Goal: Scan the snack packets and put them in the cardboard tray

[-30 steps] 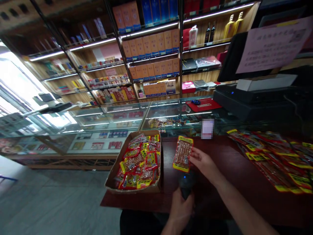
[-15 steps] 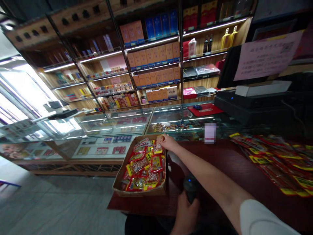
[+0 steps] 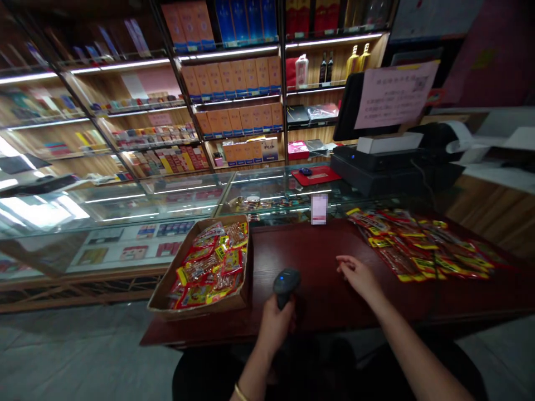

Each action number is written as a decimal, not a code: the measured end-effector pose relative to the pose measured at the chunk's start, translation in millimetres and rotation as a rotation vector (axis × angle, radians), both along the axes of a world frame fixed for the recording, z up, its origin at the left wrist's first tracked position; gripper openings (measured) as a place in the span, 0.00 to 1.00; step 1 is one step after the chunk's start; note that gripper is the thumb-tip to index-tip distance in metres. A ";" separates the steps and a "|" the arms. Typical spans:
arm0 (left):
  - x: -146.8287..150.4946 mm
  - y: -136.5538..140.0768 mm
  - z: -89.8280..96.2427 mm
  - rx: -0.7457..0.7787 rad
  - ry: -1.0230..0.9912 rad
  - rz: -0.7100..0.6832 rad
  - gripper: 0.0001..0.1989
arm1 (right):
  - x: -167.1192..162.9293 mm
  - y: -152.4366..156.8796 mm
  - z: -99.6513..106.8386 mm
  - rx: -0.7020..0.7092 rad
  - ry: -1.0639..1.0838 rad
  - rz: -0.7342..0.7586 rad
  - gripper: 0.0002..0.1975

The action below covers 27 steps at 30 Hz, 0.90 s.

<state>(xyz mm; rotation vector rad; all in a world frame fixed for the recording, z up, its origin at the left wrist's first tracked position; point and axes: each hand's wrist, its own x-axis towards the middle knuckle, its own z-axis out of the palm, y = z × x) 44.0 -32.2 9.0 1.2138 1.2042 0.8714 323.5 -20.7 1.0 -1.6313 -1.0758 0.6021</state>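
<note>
A dark handheld barcode scanner point(image 3: 286, 283) is upright in my left hand point(image 3: 275, 323), whose fingers wrap its handle. My right hand point(image 3: 357, 274) hovers over the dark red table, fingers stretched out to the left and slightly bent, with nothing in them. To the left of the scanner sits a cardboard box point(image 3: 249, 278) holding many small snack packets point(image 3: 213, 264) in red, yellow and clear wrapping. On the right lies a spread pile of longer red and yellow snack packets point(image 3: 412, 245), apart from my right hand.
The dark red table point(image 3: 288, 245) meets a glass display counter point(image 3: 225, 195) at its far side. A small blurred card point(image 3: 319, 209) stands at that edge. Behind are a monitor with a pink paper sign point(image 3: 395, 94), a black cash drawer point(image 3: 388, 172) and a red mouse mat point(image 3: 321, 176).
My right hand has let go of the packet at the box and drawn back to the right over the table. The scanner stays in my left hand. The view has turned right.
</note>
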 end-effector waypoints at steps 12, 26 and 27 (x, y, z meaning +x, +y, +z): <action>2.0 -2.4 8.3 0.052 -0.011 -0.021 0.16 | 18.4 -30.8 -26.4 0.222 0.181 -0.143 0.20; 3.5 -2.3 14.1 0.063 0.006 -0.032 0.16 | 15.4 -33.4 -17.5 0.231 0.239 -0.101 0.18; 3.6 -2.3 15.2 0.059 0.007 -0.037 0.15 | 15.6 -33.6 -17.8 0.225 0.242 -0.096 0.18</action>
